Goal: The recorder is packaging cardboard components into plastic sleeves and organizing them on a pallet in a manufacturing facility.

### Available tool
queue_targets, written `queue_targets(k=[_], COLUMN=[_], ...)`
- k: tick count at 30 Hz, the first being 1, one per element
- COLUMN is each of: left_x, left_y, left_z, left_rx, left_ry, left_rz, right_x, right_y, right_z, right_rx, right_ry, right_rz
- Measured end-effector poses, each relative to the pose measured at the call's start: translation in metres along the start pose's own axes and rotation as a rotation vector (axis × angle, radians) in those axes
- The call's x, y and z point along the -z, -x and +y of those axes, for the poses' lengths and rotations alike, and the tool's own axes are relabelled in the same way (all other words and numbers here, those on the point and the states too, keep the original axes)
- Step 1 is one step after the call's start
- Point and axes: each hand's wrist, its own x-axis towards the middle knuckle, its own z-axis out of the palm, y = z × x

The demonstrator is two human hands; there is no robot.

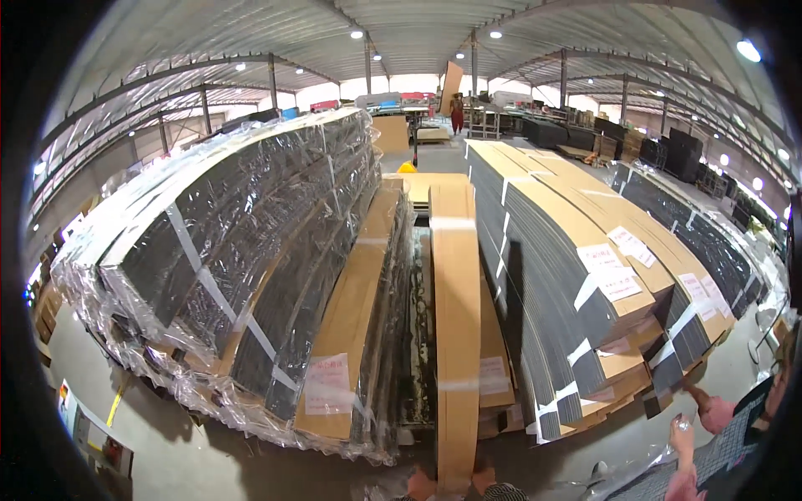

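Observation:
A long narrow cardboard-covered bundle point(455, 326) with white tape bands runs away from me down the middle. At its near end, my left hand point(420, 484) presses against the left side and my right hand point(484, 478) against the right side, so the bundle is held between them. Only parts of both hands show at the lower edge, below striped cuffs. The bundle lies between a plastic-wrapped stack point(242, 242) of dark boards on the left and a taped stack point(535, 292) of dark boards topped with cardboard on the right.
A co-worker's hand point(682, 434) and pink sleeve show at the lower right, near clear plastic film. Another wrapped stack point(693, 221) stands farther right. In the distance a person point(457, 113) is beside a tall upright board point(451, 86). Grey floor point(192, 455) shows at the front left.

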Motion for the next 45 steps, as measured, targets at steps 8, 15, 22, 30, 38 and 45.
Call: queue_targets(k=[8,15,22,30,38,45], left_x=[0.061,0.112,0.177,0.203,0.261,0.267], left_y=[0.038,0.113,0.153,0.146,0.172,0.162], left_z=[0.127,0.049,0.135,0.158,0.234,0.185], left_rx=[-0.155,-0.186,-0.368,-0.245,-0.546,-0.322], left_ry=[0.365,0.082,0.291,-0.128,0.266,0.368], left_rz=[0.136,0.047,0.081,0.079,0.058,-0.158], right_x=[0.025,-0.005,0.063,0.082,0.111,0.115], right_y=[-0.014,0.121,0.168,0.167,0.212,0.219], right_z=[0.019,-0.038,-0.152,-0.213,-0.246,-0.217], right_rx=[-0.203,0.221,0.085,0.461,0.587,0.362], right_ry=[-0.920,-0.250,-0.842,-0.108,-0.665,-0.444], right_rz=[-0.219,0.173,-0.145,-0.011,0.104,-0.242])
